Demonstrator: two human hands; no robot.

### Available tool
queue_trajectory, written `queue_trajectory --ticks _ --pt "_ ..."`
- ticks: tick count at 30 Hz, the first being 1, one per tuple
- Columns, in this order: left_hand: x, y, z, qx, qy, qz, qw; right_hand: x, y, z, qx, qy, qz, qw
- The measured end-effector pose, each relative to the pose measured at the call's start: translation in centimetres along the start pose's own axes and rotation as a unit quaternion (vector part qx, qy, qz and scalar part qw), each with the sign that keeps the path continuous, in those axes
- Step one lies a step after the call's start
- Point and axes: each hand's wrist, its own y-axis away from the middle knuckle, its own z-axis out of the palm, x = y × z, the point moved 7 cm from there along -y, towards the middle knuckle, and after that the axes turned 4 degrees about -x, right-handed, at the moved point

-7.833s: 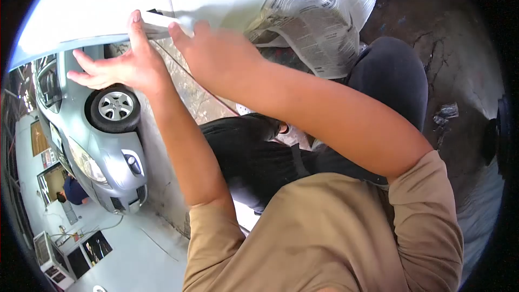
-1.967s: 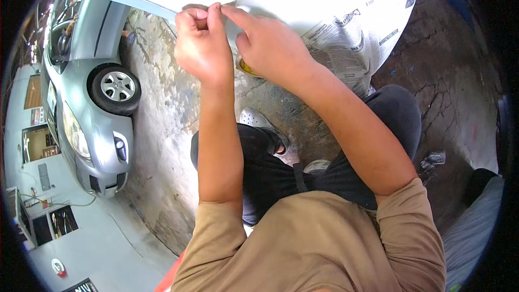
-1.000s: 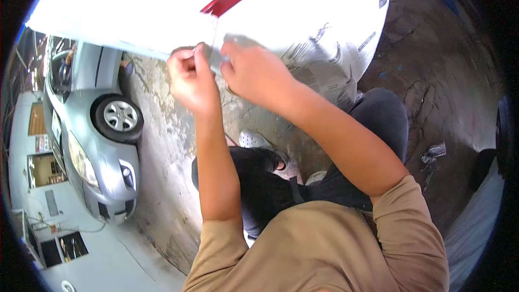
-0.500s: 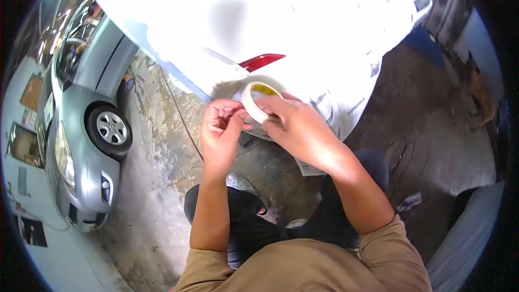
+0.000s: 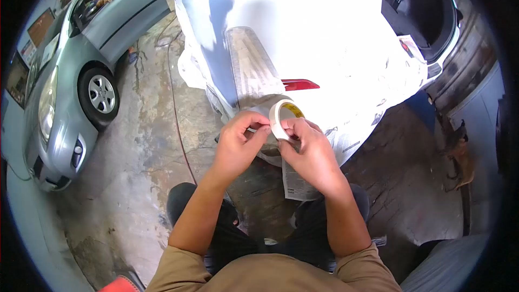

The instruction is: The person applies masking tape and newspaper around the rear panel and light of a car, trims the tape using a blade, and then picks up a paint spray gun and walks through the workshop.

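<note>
far L there's a silver car (image 5: 67, 97), driver-side-or-whatever door swung open (can't tell which side tbh), front wheel (image 5: 101, 95) facing us; next to it a thin reddish hose (image 5: 175, 113) snakes along the cracked concrete floor (image 5: 143, 194); then the L hand (image 5: 240, 143), thumb + index tips pinched together right at the L edge of the tape roll (image 5: 275, 121), can't tell if there's a bit of tape btwn them; the roll's pale w/ a yellow inner ring, held up on edge btwn both hands, in front of the white bodywork (image 5: 335, 43); just above it, a red lamp (image 5: 300, 84) w/ a greyish strip (image 5: 250, 59) to its L; R hand (image 5: 311, 154) has the roll's R side gripped, fingers curled into the ring, thumb on the near rim; newspaper (image 5: 297, 184) hangs below, approx above the knees; far R, a brown animal (image 5: 462, 159) (dog, prob) near the wall
</note>
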Motion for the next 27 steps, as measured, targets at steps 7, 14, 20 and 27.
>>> queue_trajectory --ticks 7,14,20,27 --pt "0.3 -0.2 0.0 -0.033 -0.005 -0.007 0.999 -0.3 0.3 0.2 0.015 0.101 -0.029 0.994" --pt "-1.4 -0.3 0.3 -0.053 0.081 -0.086 0.992 -0.7 0.3 0.5 0.009 0.142 -0.062 0.988" --pt "-1.1 -0.4 0.7 -0.036 0.071 -0.072 0.994 -1.1 0.2 0.4 0.019 0.161 -0.073 0.984" --pt "-1.1 -0.2 0.9 -0.049 0.066 -0.109 0.991 -1.8 0.2 -0.1 0.022 0.184 -0.093 0.978"
